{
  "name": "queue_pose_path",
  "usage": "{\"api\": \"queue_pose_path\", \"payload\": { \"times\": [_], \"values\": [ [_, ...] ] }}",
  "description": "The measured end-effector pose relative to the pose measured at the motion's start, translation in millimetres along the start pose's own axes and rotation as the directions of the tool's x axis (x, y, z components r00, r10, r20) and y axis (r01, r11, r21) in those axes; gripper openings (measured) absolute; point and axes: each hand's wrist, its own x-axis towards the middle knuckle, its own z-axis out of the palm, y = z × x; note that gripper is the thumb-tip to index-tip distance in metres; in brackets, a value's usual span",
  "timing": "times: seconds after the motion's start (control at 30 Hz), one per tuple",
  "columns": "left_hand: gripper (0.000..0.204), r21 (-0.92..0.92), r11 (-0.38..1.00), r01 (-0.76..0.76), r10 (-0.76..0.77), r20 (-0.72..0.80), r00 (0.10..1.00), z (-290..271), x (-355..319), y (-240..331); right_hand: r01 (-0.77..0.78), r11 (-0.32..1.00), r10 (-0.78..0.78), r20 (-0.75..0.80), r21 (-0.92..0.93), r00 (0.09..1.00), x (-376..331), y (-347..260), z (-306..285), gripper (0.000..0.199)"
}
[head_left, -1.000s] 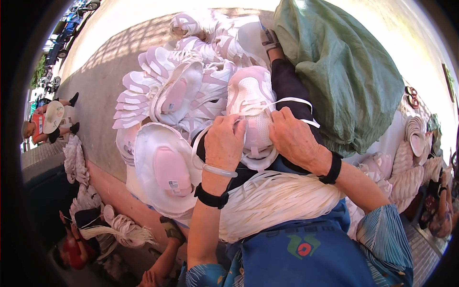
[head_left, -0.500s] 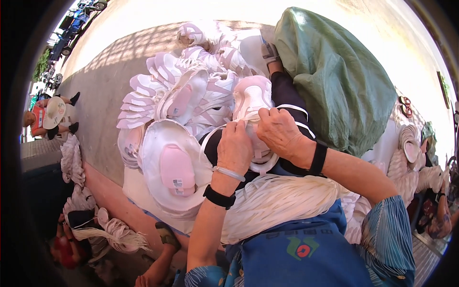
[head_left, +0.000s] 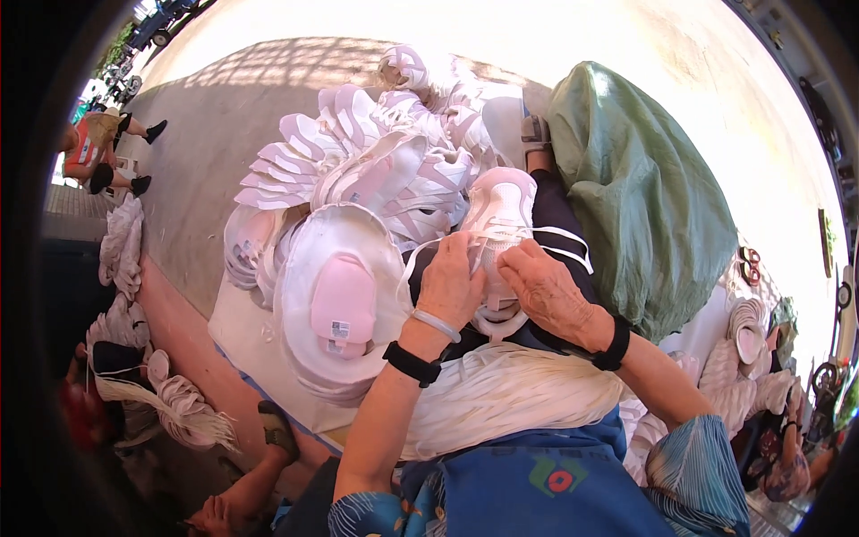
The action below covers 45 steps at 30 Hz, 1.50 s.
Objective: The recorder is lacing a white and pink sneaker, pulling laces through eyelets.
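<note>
A white-and-pink shoe upper (head_left: 502, 193) lies on my lap, toe pointing away from me. A white shoelace (head_left: 565, 234) crosses its front, one loose loop falling to the right and another part curving out on the left. My left hand (head_left: 450, 285) is closed, pinching at the lace by the upper's left edge. My right hand (head_left: 557, 295) is closed with its fingertips on the right lacing edge; whether lace is also between them is hidden. A thick bundle of cream laces (head_left: 514, 394) lies across my lap, over a blue apron (head_left: 537, 506).
On the left, a white sheet (head_left: 234, 324) bears stacked uppers (head_left: 344, 134) and one with a pink insole (head_left: 344, 300). A large green bag (head_left: 635, 206) stands at right. Other people sit at the far left (head_left: 85, 148), lower left and right edge, among more uppers (head_left: 735, 358).
My hands have drawn slightly apart, the right one down along the upper's edge. Lace now shows across the upper's front. The whole view has shifted a little.
</note>
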Motion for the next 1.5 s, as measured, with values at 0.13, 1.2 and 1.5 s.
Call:
{"api": "queue_pose_path", "payload": {
  "times": [0.13, 1.2, 1.5],
  "values": [
    [0.03, 0.003, 1.0, 0.006, -0.006, 0.021, 1.0, -1, 0, 1, -0.091, 0.995, 0.093, -0.027, 0.051, 0.995, 9, 2, 11, 0.012],
    [0.017, 0.232, 0.937, -0.26, 0.287, -0.09, 0.954, -18, -30, 52, -0.144, 0.862, -0.14, 0.502, 0.485, 0.853, -49, -20, -91, 0.01],
    [0.04, -0.618, 0.093, 0.781, -0.276, 0.738, 0.616, 7, -13, 66, -0.145, 0.641, -0.626, 0.622, 0.754, 0.47, -58, -82, -87, 0.014]
  ]
}}
